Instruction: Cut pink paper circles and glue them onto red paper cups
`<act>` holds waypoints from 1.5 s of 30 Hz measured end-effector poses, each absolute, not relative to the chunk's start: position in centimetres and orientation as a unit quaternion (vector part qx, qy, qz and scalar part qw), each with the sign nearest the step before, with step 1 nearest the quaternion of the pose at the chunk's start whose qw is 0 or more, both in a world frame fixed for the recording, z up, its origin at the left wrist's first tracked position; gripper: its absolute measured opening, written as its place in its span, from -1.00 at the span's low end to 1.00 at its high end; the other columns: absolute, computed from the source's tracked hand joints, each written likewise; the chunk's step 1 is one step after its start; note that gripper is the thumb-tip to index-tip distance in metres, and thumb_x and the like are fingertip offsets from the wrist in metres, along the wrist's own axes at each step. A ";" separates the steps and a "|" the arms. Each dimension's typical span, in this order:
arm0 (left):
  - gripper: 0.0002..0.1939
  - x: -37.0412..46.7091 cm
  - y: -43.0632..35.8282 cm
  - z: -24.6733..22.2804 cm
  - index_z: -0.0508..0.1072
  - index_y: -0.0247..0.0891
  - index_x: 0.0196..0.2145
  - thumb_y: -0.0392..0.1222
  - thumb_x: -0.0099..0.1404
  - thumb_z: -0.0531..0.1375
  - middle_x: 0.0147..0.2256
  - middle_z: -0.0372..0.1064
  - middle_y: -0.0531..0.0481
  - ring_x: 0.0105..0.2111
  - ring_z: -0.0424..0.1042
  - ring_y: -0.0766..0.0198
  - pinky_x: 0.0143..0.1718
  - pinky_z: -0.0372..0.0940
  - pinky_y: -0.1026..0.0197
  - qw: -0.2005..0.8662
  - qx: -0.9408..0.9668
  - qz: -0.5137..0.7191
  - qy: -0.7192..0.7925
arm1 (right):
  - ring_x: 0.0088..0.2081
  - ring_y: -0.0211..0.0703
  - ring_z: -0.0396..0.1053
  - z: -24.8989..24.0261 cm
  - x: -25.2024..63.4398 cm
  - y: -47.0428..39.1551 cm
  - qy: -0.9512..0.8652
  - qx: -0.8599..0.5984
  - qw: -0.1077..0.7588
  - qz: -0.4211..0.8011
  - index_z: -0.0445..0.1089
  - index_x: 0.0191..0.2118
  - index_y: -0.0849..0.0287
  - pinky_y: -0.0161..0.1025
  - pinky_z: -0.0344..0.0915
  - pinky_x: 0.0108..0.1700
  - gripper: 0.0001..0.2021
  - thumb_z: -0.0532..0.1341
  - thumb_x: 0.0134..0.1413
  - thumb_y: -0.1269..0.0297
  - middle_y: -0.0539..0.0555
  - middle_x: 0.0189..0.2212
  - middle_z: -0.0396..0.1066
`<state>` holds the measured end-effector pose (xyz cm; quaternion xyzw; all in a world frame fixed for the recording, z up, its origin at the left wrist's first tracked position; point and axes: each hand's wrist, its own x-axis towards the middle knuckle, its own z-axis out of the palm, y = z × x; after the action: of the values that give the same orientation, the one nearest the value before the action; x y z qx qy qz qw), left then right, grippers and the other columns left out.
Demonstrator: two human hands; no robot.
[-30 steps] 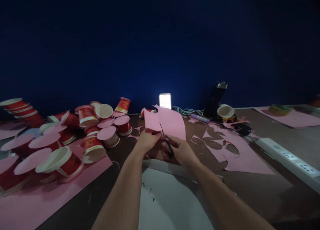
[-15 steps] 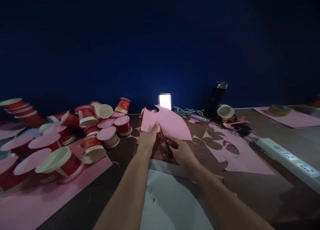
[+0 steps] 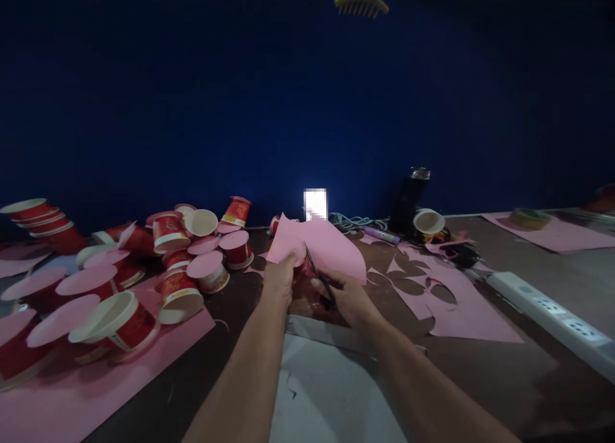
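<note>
My left hand (image 3: 281, 277) pinches the near left part of a pink paper sheet (image 3: 334, 247), with its thumb on top near a rounded edge. My right hand (image 3: 346, 297) is closed on the handles of black scissors (image 3: 328, 290). The scissor blades point up and left, against the paper's edge just right of my left thumb. The paper is held above the brown table and has a curved right edge. Whatever lies under my left hand is hidden.
Red paper cups (image 3: 180, 295), several with pink discs, crowd the left. Pink scraps (image 3: 461, 308), a purple tube (image 3: 381, 235), a dark bottle (image 3: 408, 199) and a white power strip (image 3: 542, 308) lie to the right. A tape roll (image 3: 529, 218) rests on pink paper.
The view has tilted up slightly, showing more of a yellow hair claw above. The paper has turned a little in my left hand, and the scissors look slightly more open.
</note>
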<state>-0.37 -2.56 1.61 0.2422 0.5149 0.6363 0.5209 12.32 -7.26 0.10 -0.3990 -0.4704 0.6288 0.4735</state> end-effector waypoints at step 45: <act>-0.88 0.1 -3.1 2.2 0.40 -0.36 -0.29 -0.38 0.15 0.19 -0.50 0.43 -0.03 -0.57 0.43 0.33 -0.50 0.40 0.28 0.586 0.204 0.632 0.464 | -0.61 -0.37 0.18 -0.2 12.8 -6.9 -0.465 -0.437 0.458 0.619 0.51 -0.26 0.27 -0.36 0.13 -0.56 -0.54 0.39 -0.25 0.00 -0.05 -0.60 0.28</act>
<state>0.07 -3.07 2.20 0.2039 0.4636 0.6324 0.5862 12.76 -6.86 -0.23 -0.4366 -0.4645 0.6192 0.4584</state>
